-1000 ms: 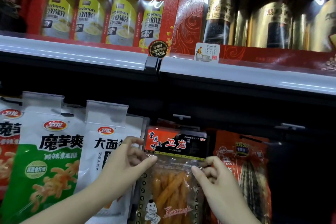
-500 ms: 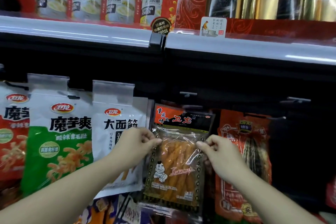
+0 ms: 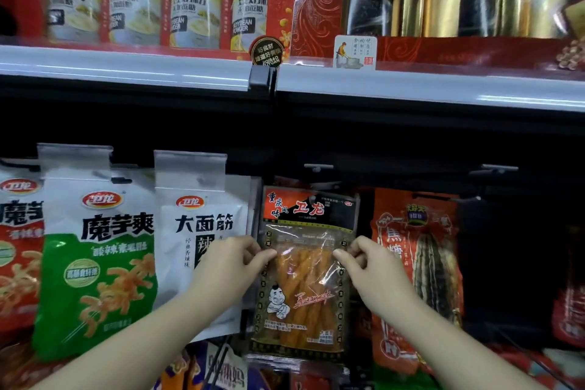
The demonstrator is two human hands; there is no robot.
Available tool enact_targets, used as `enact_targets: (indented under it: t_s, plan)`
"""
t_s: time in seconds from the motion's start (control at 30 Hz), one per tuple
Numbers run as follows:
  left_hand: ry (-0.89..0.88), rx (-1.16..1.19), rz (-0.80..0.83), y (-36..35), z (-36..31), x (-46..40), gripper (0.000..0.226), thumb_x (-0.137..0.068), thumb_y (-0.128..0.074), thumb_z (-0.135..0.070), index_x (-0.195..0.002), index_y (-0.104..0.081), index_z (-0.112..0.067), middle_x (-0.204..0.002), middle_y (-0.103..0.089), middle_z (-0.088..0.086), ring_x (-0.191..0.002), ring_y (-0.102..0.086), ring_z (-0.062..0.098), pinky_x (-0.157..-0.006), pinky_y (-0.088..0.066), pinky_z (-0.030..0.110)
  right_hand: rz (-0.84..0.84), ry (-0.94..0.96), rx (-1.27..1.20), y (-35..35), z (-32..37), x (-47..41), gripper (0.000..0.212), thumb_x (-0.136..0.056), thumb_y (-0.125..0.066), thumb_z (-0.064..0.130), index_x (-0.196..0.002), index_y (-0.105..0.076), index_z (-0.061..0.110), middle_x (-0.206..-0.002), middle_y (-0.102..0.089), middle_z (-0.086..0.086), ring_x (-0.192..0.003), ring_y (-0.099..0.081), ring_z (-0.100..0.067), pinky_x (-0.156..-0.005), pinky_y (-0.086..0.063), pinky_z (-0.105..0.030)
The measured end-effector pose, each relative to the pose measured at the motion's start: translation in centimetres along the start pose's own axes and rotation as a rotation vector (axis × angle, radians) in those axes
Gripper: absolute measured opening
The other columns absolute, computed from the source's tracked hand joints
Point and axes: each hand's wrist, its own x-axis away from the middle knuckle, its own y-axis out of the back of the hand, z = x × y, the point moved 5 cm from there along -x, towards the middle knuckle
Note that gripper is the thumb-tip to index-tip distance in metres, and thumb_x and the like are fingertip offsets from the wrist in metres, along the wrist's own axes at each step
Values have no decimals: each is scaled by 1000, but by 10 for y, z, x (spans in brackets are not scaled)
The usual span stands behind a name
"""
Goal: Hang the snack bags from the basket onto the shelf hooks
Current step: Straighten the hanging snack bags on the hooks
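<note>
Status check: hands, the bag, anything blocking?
Left hand and right hand pinch clear snack bag by its sides. Top at hook level. Nothing blocking.

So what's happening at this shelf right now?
A person is stocking a shop shelf with hanging snack bags. Both hands hold one clear-fronted snack bag of orange sticks: the left hand pinches its left edge and the right hand pinches its right edge. The bag's red and black header sits up by a hook under the shelf rail; whether it is fully threaded on cannot be told. Beside it hang a white bag on the left and an orange bag on the right.
</note>
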Motion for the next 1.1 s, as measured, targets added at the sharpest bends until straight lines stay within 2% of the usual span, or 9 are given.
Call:
enact_targets:
  t_s: [0.13,0.33,0.47,0.53,0.67,0.73,0.83,0.97,1.1]
  plan:
    - [-42,-131,60,9,-2,20,29,-88,-52,-56,-79,-59,-30,-65,-66,-8,-63,-63,5,-62,-58,30,-27,8,105,7,5,15,27,-91,-49,51,-85,-49,25,-66,-57,8,-61,-57,-10,-60,-52,-34]
    - [-217,-510,101,25,7,55,40,-92,-39,-62,-95,-57,-27,-79,-68,-8,-72,-64,10,-62,-55,26,-76,214,612,24,31,52,30,-96,-44,45,-116,-44,23,-103,-53,9,-87,-55,-12,-64,-46,-25]
    - [-395,-671,51,25,16,73,39,-92,-35,-61,-101,-57,-30,-105,-71,-7,-72,-69,14,-50,-42,24,-129,408,926,16,31,79,30,-68,-80,31,-86,-67,12,-87,-65,-6,-78,-63,-26,-61,-53,-39]
    - [-440,-607,69,24,18,80,39,-84,-45,-59,-95,-66,-28,-115,-70,-4,-54,-67,13,-37,-35,19,-107,415,979,10,27,90,27,-69,-76,33,-85,-69,12,-90,-68,-8,-80,-65,-28,-63,-54,-39]
    - [-583,-565,-5,14,9,84,72,-72,-48,-67,-123,-61,-17,-106,-73,-1,-91,-72,17,-38,-49,26,-32,328,994,1,22,97,59,-77,-38,53,-108,-65,10,-101,-72,-8,-85,-70,-25,-67,-58,-39]
    - [-569,-603,12,6,4,77,97,-57,-67,-71,-134,-46,-15,-114,-70,1,-95,-71,23,-46,-56,32,39,277,972,-3,22,96,75,-71,-52,65,-123,-53,11,-114,-69,-10,-91,-71,-25,-69,-58,-40]
    - [-480,-618,88,1,-3,65,119,-35,-78,-75,-136,-47,-19,-125,-64,11,-91,-69,31,-57,-56,41,91,243,904,-10,21,87,110,-41,-79,71,-131,-54,14,-133,-56,-14,-104,-67,-29,-74,-57,-40]
    - [-426,-625,137,-7,-5,57,124,-28,-81,-73,-135,-44,-22,-121,-66,13,-86,-67,32,-58,-52,41,232,246,787,-14,24,77,104,-82,-61,55,-142,18,23,-152,25,-10,-147,-7,-30,-114,-24,-44]
    - [-375,-662,184,-17,-3,50,127,-26,-83,-70,-135,-42,-21,-117,-68,10,-86,-65,32,-60,-51,42,268,250,774,-19,13,63,98,-90,-56,47,-135,28,25,-147,36,-6,-148,2,-28,-116,-20,-40]
